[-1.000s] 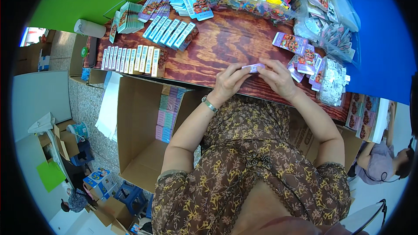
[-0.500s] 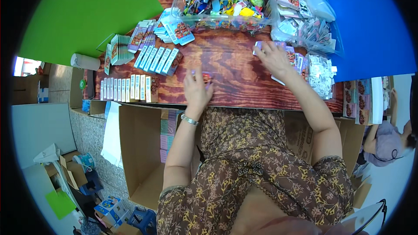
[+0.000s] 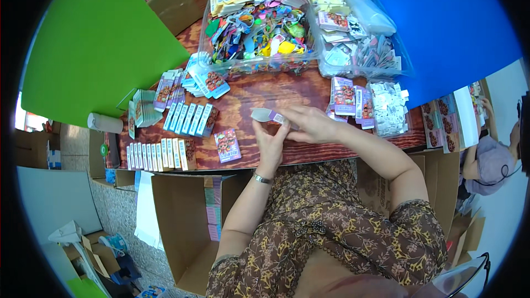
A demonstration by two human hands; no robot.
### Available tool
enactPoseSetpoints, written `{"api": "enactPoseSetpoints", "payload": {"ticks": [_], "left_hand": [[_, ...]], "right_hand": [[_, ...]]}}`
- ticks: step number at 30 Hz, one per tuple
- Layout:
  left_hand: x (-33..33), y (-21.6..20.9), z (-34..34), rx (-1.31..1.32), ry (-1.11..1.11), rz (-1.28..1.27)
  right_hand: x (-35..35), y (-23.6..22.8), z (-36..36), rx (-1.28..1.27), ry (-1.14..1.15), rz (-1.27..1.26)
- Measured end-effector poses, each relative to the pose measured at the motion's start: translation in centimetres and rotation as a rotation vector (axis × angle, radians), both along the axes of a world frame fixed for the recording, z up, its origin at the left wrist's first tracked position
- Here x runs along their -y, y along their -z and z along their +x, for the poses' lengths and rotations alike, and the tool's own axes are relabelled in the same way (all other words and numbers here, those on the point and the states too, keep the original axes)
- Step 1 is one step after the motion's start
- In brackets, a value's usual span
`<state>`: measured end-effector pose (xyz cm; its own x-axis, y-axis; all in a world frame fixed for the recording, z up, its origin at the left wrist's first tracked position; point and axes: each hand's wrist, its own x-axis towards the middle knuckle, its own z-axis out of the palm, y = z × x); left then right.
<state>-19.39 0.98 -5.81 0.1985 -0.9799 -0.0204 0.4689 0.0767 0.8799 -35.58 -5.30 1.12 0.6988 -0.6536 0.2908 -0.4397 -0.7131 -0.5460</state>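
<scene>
Two hands [image 3: 270, 144] grip one white-and-purple carton [image 3: 261, 115]; one pink box [image 3: 227, 145] lies left on the desk [image 3: 256, 94], two clear bins [image 3: 259, 67] stand far

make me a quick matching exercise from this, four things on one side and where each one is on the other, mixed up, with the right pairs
Things
1. pink-and-purple picture box
2. small carton with a pale end
3. wristwatch
4. blue panel

Places
A. in the fingers of the left hand, with the right hand up against it
B. along the right-hand side, beyond the clear trays
C. lying on the wooden table, left of both hands
D. around the left wrist

Right pairs: 1-C, 2-A, 3-D, 4-B
</scene>
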Motion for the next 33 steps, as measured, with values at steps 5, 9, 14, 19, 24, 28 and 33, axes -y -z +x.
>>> {"api": "enactPoseSetpoints", "payload": {"ticks": [5,9,14,19,24,28,33], "left_hand": [[-0.7,1.4,2.3,0.9,-0.031,-0.009],[-1.1,1.9,1.4,1.058,0.066,-0.189],[-1.6,3.3,0.9,0.961,0.104,-0.206],[-1.4,1.9,0.4,1.209,0.003,-0.436],[-1.0,0.9,0.7,1.197,-0.055,-0.411],[-0.7,0.9,0.8,1.157,-0.024,-0.382],[-0.5,1.3,0.1,1.137,-0.067,-0.352]], "right_hand": [[8.8,-4.8,-6.4,-0.167,0.476,-0.09],[16.7,-3.2,-12.1,-0.766,0.692,-0.038],[17.5,-1.6,-12.2,-0.802,0.675,0.043],[16.0,-2.2,-12.0,-0.585,0.621,0.04],[10.8,-6.1,-11.4,-0.038,0.546,-0.239],[5.3,-6.9,-9.6,0.245,0.55,-0.028],[-1.6,-5.0,-4.9,0.359,0.441,0.222]]}}
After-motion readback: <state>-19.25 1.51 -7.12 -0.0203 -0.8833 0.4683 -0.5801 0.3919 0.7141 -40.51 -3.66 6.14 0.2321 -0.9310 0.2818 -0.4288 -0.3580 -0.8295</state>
